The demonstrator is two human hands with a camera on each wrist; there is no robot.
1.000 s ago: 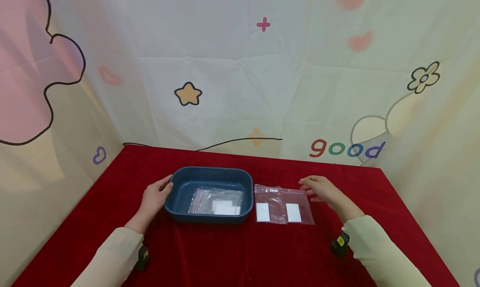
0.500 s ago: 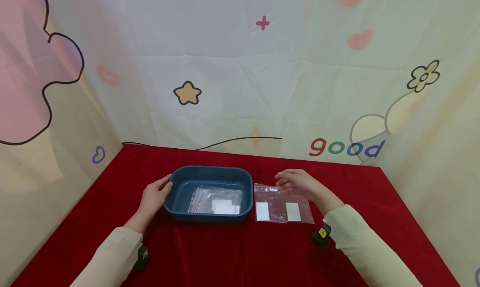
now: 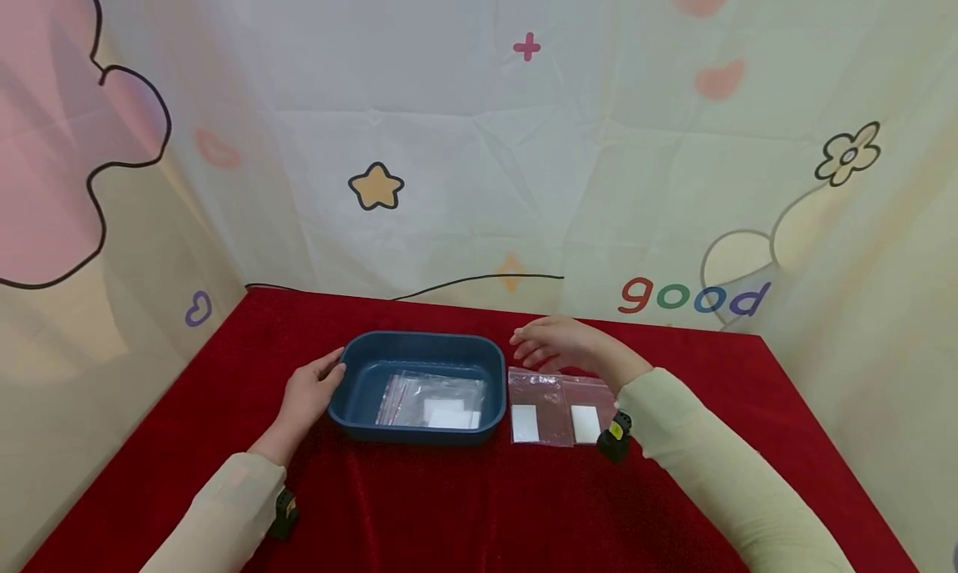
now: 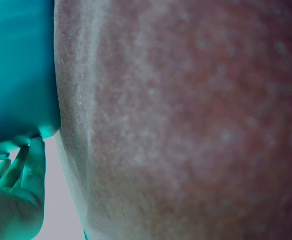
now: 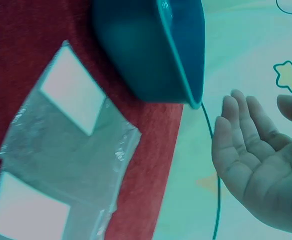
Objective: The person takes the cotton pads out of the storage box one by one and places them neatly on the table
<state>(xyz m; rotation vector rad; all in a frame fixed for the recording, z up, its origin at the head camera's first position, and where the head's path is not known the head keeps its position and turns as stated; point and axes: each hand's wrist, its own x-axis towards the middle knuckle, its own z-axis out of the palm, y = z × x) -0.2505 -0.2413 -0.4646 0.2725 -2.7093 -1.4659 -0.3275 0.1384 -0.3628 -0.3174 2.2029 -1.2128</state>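
My left hand rests against the left end of a dark blue plastic bin. In the left wrist view its thumb and fingers touch the outer end wall of the bin. Clear zip bags with white cards lie inside the bin. Right of it, two flat zip bags overlap on the cloth, each with a white card in it. My right hand hovers past their upper edge, near the bin's right end. The right wrist view shows its palm bare, fingers loosely bent.
A red cloth covers the table. Behind and at the sides hangs a pale printed curtain with a star, hearts and the word "good". A small black device is strapped to the right wrist, partly over the right bag's edge.
My right hand has moved left, from the right bag's outer top corner, across above both bags toward the bin. The left hand, the bin and the bags have stayed put.
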